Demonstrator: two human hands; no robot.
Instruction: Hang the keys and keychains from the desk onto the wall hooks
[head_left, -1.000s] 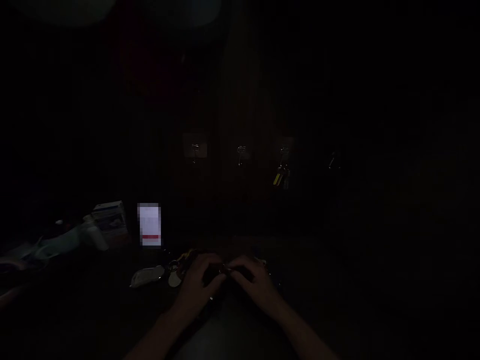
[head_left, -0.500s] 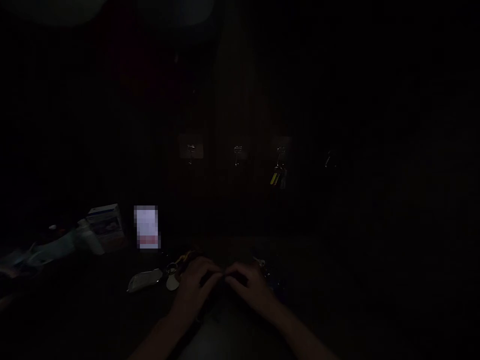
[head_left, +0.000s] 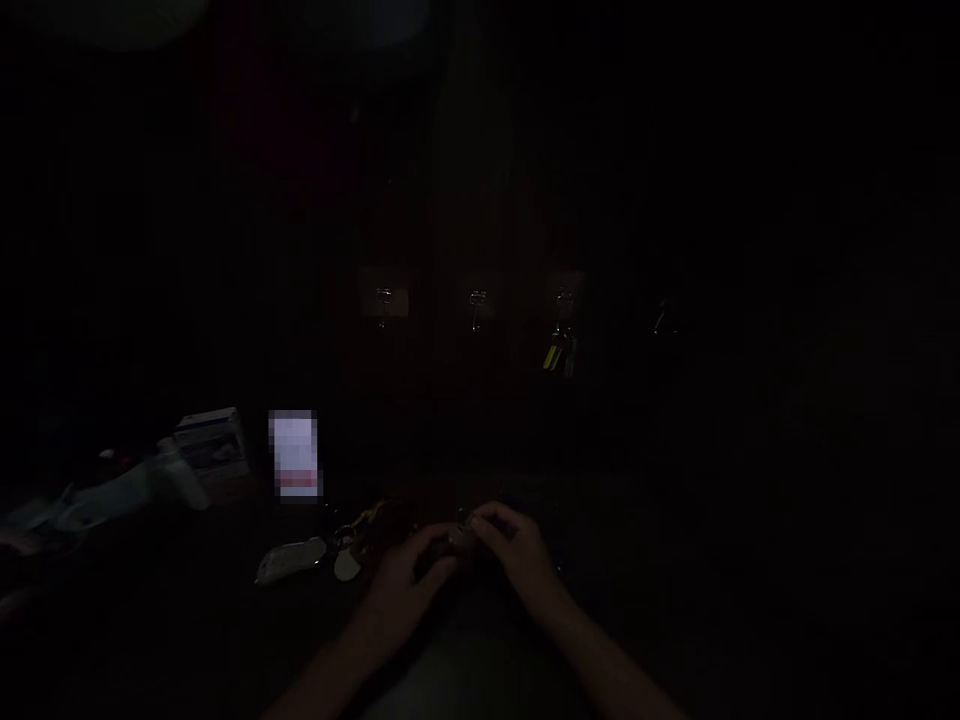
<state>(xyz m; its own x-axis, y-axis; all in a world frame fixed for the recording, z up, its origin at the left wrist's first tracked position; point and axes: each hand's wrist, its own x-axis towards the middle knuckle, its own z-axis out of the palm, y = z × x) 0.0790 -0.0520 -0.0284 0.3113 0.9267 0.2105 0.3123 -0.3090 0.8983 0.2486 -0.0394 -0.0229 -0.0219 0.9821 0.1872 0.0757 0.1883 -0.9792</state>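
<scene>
The scene is very dark. My right hand [head_left: 521,555] pinches a small, shiny, ring-like piece [head_left: 460,535] between thumb and index finger. On its left side, my left hand [head_left: 401,590] curls toward the same piece. Its index fingertip seems to touch the piece, with the thumb just below; exactly what it grips is too dark to make out. Close to my left hand lie a round pale tag [head_left: 346,566], a metal ring [head_left: 344,536] and a yellowish-orange tangle [head_left: 369,516]. Farther left rests a pale oblong object [head_left: 291,560] with a shiny edge.
A lit, blurred-out screen [head_left: 295,452] stands behind the oblong object. Left of it are a box [head_left: 212,440] and a pale bottle-like object [head_left: 182,473]. On the wall, several metal hooks [head_left: 477,308] stick out; one carries a bunch with yellow pieces [head_left: 553,357].
My hands, fingertips together before, have shifted: the right one up and slightly right, the left one lower. The small shiny piece now shows between them, and more of the orange tangle is uncovered.
</scene>
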